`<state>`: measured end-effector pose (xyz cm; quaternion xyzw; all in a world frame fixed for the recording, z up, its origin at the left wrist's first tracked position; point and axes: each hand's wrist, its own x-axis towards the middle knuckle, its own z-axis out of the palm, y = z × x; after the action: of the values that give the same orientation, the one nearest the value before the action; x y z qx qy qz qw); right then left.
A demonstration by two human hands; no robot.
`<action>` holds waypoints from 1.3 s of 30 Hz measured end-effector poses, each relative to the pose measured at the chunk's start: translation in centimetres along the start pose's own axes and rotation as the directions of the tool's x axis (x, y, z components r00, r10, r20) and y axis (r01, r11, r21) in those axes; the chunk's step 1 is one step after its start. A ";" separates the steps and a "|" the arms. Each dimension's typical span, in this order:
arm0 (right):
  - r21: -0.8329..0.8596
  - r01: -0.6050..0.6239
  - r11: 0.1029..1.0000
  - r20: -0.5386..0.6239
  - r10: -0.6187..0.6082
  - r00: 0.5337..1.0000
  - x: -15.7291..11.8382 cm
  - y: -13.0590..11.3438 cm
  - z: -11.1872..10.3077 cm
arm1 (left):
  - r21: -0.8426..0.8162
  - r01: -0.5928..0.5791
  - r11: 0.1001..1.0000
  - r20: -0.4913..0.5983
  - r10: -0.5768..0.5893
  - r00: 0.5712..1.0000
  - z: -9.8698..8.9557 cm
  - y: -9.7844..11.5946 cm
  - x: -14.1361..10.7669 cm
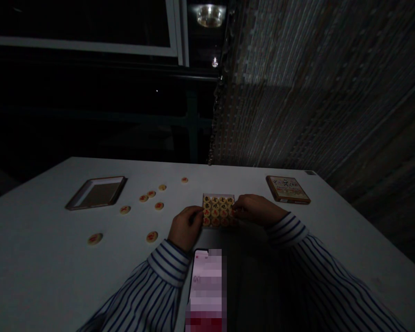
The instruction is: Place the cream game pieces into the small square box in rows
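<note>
A small open box point(218, 196) holds rows of round xiangqi pieces point(215, 213), with black characters at the back and red ones at the front. My left hand point(185, 227) is closed, its thumb and fingers gripping the box's left edge. Over the box's right side, my right hand point(259, 208) has its fingers pinched together among the pieces of the right column, partly covering them. Whatever lies between those fingertips is hidden. Several loose xiangqi pieces point(151, 237) with red characters lie scattered on the table to the left.
An open box lid or tray point(100, 192) rests at the left of the white table point(55, 276). A printed box point(288, 189) lies at the back right. Below the hands is a lit phone point(207, 286). A bead curtain point(280, 92) hangs behind the table; the room is dark.
</note>
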<state>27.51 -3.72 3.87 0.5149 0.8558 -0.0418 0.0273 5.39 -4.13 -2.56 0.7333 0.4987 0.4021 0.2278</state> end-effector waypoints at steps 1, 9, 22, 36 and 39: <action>0.002 0.004 1.000 0.004 -0.004 1.000 0.0 0.0 0.0 | 0.001 -0.001 1.000 -0.006 0.001 1.000 0.0 0.0 0.0; 0.005 0.014 1.000 0.020 -0.014 1.000 -0.1 0.0 -0.2 | -0.015 -0.005 1.000 -0.007 0.005 1.000 0.1 -0.2 0.0; 0.019 0.001 1.000 -0.022 -0.001 1.000 -0.2 0.1 -0.4 | -0.009 0.004 1.000 0.002 -0.004 1.000 0.0 -0.1 0.0; 0.074 -0.033 0.997 -0.345 0.056 0.937 -0.6 -0.2 -2.3 | -0.007 0.085 0.996 -0.026 -0.086 0.996 -0.6 -0.1 0.1; 0.092 -0.044 0.995 -0.360 0.074 0.930 -0.9 -0.2 -2.6 | -0.024 0.096 0.995 -0.008 -0.096 0.995 -1.0 -0.1 0.1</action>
<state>27.71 -4.32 6.55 0.5399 0.8278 0.0198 -0.1513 4.49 -4.09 -2.06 0.7039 0.5295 0.4001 0.2530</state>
